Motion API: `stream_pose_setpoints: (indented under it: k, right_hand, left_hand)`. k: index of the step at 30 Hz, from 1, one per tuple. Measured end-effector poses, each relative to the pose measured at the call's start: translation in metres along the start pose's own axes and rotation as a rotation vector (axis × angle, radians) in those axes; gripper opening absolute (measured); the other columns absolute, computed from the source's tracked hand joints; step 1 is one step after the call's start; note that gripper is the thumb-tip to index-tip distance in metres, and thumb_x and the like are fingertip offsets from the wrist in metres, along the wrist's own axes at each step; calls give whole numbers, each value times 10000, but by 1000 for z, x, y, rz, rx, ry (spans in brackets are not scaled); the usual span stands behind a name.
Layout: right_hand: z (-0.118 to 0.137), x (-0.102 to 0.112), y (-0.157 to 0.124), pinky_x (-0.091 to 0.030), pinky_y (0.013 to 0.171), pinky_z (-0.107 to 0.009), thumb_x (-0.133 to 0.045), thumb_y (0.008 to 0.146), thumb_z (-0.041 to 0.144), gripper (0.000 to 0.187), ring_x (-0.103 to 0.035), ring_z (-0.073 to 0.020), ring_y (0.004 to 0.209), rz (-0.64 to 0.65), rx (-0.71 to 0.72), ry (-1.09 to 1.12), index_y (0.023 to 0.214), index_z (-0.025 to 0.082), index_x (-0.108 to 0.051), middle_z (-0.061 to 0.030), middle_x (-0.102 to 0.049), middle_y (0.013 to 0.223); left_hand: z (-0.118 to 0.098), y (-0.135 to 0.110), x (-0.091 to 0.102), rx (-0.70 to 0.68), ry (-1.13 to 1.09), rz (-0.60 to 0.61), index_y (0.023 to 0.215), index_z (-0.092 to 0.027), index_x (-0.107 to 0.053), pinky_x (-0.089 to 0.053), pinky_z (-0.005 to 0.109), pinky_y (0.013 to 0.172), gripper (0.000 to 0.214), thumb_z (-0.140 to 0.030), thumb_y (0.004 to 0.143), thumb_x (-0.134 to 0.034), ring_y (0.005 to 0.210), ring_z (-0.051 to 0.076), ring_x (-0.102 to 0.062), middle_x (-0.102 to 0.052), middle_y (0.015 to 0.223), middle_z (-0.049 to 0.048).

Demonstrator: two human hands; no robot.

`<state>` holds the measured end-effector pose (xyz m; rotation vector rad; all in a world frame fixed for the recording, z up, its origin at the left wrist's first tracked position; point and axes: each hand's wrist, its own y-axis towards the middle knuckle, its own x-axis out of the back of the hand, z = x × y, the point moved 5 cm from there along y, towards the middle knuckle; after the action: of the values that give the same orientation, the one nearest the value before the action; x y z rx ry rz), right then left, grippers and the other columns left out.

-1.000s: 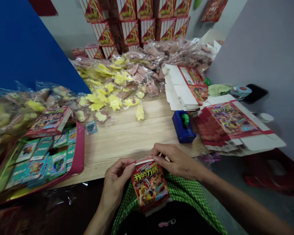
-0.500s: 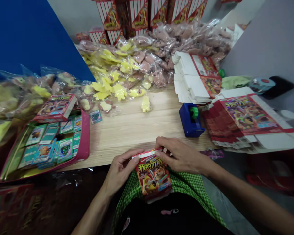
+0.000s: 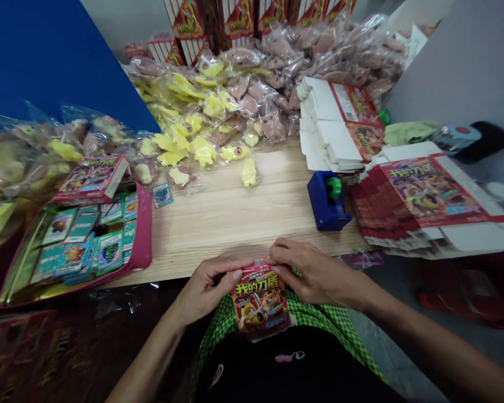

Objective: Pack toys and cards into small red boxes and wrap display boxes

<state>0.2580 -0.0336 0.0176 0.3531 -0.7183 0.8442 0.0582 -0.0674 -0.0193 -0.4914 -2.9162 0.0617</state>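
Both my hands are at the top end of a small red printed cardboard box with cartoon dogs on its front [image 3: 260, 302], which stands upright just off the near edge of the light wooden table [image 3: 231, 224], above the green checked cloth [image 3: 319, 319] on my lap. My left hand [image 3: 208, 290] comes in from the side, its fingers [image 3: 239, 264] pressed together along the box's top end. My right hand [image 3: 315, 270] arches over from the other side, its curled fingers [image 3: 283, 253] close together with the tips bearing on that same end. Whether they pinch a flap, I cannot tell.

Toward the table's left edge sits a pink-rimmed tray of teal picture cards [image 3: 141, 252], with a closed, colourful printed box [image 3: 91, 179] at its far rim. A blue tape dispenser with a green core [image 3: 327, 201] stands near the right edge, just beside a stack of flat red-and-white box blanks [image 3: 428, 193]. Clear bags of yellow and pink soft toys [image 3: 218, 112] are heaped along the far edge.
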Motion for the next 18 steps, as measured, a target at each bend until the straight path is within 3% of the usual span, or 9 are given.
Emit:
stream_pose_setpoints:
  k: [4,7,9,11,13,16,18]
  right_hand:
    - [0,-11,-1,-420,712,-292,-482,942,72,134,-534,-173,814,-64,39,32,904,186,-540,-53,-570,920]
    - [8,-5,0,-468,747,-305,-472,934,82,145,-584,-186,844,-216,78,119,930,177,-583,-68,-626,918]
    - [4,10,-5,-499,786,-306,-462,926,84,207,-628,-180,880,-379,43,182,1040,176,-609,-78,-671,999]
    - [-15,34,-19,-512,750,-287,-469,911,94,262,-651,-162,823,-620,-144,178,1120,175,-605,-79,-687,1039]
    - [-46,57,-43,-495,650,-263,-504,889,113,234,-637,-145,704,-854,-482,171,1092,169,-605,-74,-687,978]
    - [-90,69,-70,-448,527,-247,-564,856,150,116,-608,-143,584,-967,-857,271,965,166,-597,-55,-660,818]
    - [-108,69,-72,-423,462,-242,-571,857,192,41,-604,-151,521,-951,-914,366,895,176,-574,-35,-635,728]
  left_hand:
    - [-3,-3,-4,-171,131,11,1228,-316,-739,-580,378,899,322,-253,918,-683,1026,228,-725,-768,1163,79]
    - [-18,-1,-5,-248,162,-85,1117,-317,-788,-608,310,818,246,-219,927,-666,984,203,-744,-783,1103,47]
    - [-37,1,5,-301,251,-221,1076,-330,-795,-615,302,786,231,-211,922,-669,933,194,-748,-787,1044,13]
    - [-57,2,25,-378,381,-456,1070,-354,-785,-604,356,877,230,-222,907,-689,967,207,-736,-777,1071,-21]
    - [-71,7,42,-449,498,-637,1112,-367,-760,-556,427,987,252,-240,904,-695,1049,228,-708,-749,1170,-40]
    - [-73,25,48,-586,582,-682,1113,-302,-742,-579,420,892,234,-227,896,-698,1037,237,-707,-733,1225,-2]
    - [-64,38,42,-670,609,-666,1051,-241,-740,-594,335,724,181,-191,880,-709,951,216,-730,-754,1176,35]
